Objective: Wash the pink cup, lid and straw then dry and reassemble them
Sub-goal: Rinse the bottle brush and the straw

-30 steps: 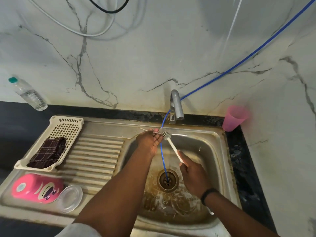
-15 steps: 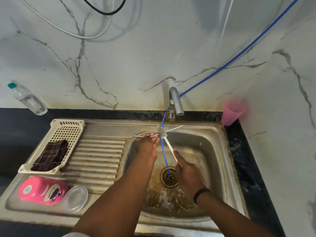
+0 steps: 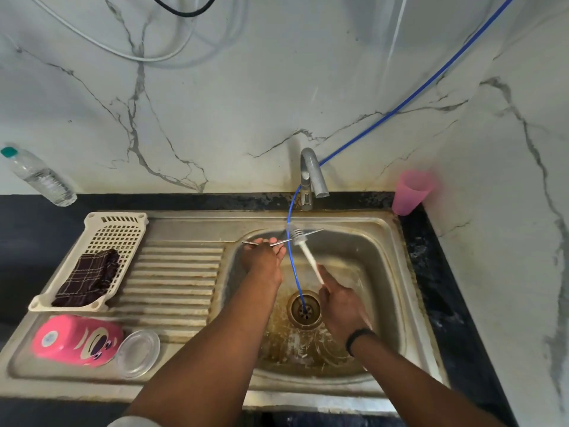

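Two hands work over the sink (image 3: 388, 229), so drips fall into the basin. The left hand (image 3: 261, 260) pinches the metal straw (image 3: 283, 241) level; the right hand (image 3: 338, 306) grips a small brush (image 3: 303, 246) whose bristles meet it. The pink cup (image 3: 77, 340) and clear lid (image 3: 138, 352) rest on the drainboard.

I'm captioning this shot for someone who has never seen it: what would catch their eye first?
First, the two hands over the sink basin: the left hand holds a thin metal straw while the right hand works a white brush against it. Next, the bright pink cup lying on its side on the draining board at lower left, a clear lid beside it.
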